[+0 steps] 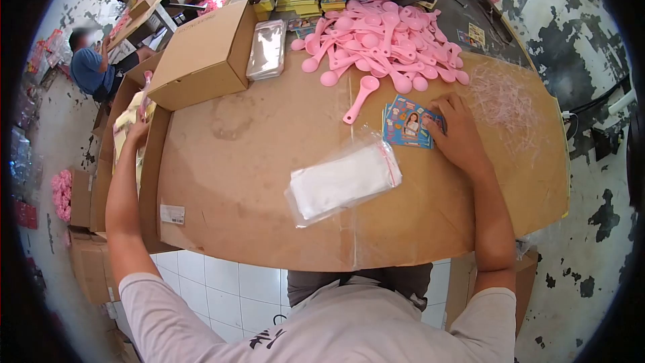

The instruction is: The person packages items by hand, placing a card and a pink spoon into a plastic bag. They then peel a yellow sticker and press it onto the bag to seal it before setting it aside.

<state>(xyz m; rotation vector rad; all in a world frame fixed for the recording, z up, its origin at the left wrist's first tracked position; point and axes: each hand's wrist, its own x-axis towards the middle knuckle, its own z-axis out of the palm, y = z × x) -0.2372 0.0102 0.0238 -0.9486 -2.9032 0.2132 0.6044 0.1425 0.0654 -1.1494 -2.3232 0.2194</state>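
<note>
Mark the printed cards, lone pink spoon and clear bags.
printed cards (406, 123): head view, face of the top card.
lone pink spoon (357, 104): head view, middle of its handle.
clear bags (342, 181): head view, centre of the top bag.

A worker's right hand (460, 138) rests fingers-down on a fan of printed cards (406, 123) at a cardboard-topped table (228, 161). The left hand (136, 133) reaches past the table's edge into an open carton (124, 128), its grip hidden. A stack of clear bags (342, 180) lies between the hands, pink spoons (383, 37) are heaped beyond the right, and a brown box (201, 54) sits beyond the left.
</note>
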